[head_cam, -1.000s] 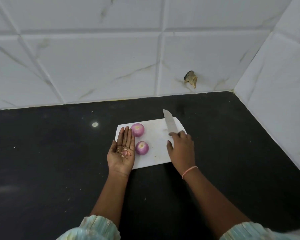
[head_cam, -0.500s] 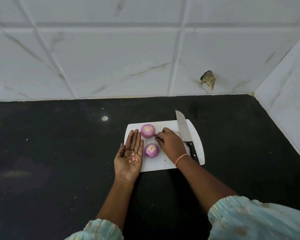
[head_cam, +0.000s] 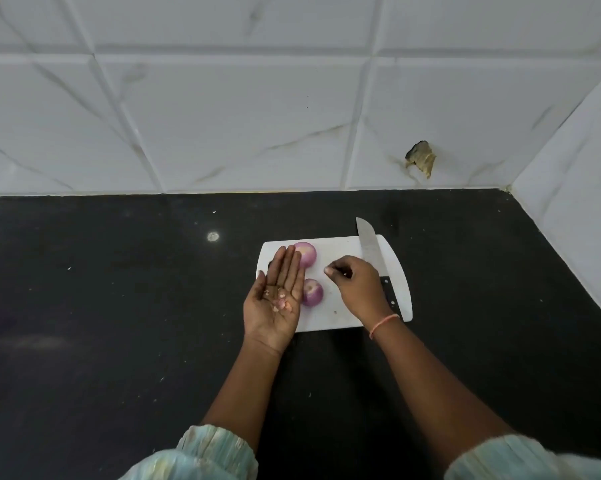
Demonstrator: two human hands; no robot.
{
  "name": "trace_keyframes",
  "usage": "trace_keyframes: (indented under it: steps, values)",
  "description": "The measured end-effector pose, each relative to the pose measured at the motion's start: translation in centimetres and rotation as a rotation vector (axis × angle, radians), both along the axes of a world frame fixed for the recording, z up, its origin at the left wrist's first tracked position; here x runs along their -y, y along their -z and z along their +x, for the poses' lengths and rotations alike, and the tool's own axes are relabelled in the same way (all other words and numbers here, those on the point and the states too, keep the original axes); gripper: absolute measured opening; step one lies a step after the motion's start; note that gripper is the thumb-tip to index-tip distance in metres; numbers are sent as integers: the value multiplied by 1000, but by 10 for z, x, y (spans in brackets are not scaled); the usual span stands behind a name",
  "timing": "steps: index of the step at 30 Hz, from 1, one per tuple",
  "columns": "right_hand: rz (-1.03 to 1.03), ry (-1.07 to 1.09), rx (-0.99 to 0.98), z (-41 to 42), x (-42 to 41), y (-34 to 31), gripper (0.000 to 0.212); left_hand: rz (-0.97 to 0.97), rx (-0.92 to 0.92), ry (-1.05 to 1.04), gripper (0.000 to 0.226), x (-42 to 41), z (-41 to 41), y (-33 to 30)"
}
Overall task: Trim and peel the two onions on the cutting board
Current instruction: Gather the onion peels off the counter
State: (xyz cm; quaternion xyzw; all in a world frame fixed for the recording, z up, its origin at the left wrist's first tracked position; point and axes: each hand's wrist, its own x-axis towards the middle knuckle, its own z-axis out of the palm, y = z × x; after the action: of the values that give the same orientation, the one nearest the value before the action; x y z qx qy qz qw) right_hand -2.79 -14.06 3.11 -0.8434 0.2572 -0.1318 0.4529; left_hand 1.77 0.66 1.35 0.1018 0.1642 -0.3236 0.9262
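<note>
White cutting board (head_cam: 333, 318) on black counter (head_cam: 119, 323), near the tiled wall corner. Two peeled purple onions on its left half: far onion (head_cam: 307, 253) at the back edge, near onion (head_cam: 313, 293) closer to the person, small gap between them. Left hand (head_cam: 275, 299) palm up, fingers straight and together, over the board's left edge, partly covering both onions; small pinkish peel scraps (head_cam: 281, 303) lie in the palm. Right hand (head_cam: 358, 289) over board centre, fingers curled, thumb and forefinger pinched together; can't tell if they hold a scrap. Knife (head_cam: 370, 249) lies flat on the board's right side, tip past the back edge, handle mostly hidden by right hand
</note>
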Motion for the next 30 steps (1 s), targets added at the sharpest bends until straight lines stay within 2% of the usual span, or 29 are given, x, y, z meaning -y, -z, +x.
trace_keyframes:
  steps: [3, 7, 13, 17, 19, 20, 23, 25, 30]
  values:
    - [50, -71, 179, -18, -25, -29, 4, -17, 19, 69, 50, 10, -10, -14]
    - [-143, -150, 239, -37, -45, -40, 14, -17, 127, 191, 50, 22, -30, -34]
    - [-264, 53, 354, -81, -41, -57, 2, -61, 186, 320, 50, 33, -67, -49]
    - [-331, 212, 413, -116, -37, -68, 13, -61, 195, 382, 51, 44, -94, -64]
    - [-223, 346, 518, -134, -35, -74, 21, -81, 207, 425, 50, 51, -112, -74]
    - [-104, 398, 567, -142, -35, -78, 19, -86, 202, 441, 50, 54, -120, -79]
    - [453, 488, 670, -169, -39, -90, 20, -53, 224, 503, 50, 67, -153, -91]
    - [718, 556, 733, -189, -41, -93, 25, -10, 262, 534, 51, 75, -179, -94]
    - [965, 818, 926, -269, -36, -69, 30, 67, 288, 650, 49, 81, -267, -80]
